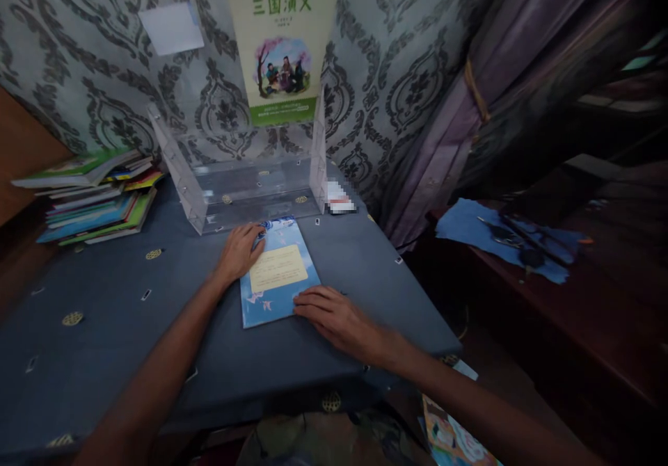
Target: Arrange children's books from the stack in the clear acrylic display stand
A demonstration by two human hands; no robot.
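A smooth, flat blue book (pixel 279 269) lies on the soft dark cloth (pixel 140 334), right by a clear plastic rack (pixel 184 181). Both arms reach forward, palms down. The left hand (pixel 241 252) rests on the book's far left side; the right hand (pixel 338 318) touches its near right edge. Fingers lie loose, uncurled.

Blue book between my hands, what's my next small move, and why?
Perhaps lift the right edge of the blue book with your right hand: it lies flat on the tablecloth, and that hand touches that edge while your left hand rests opposite.
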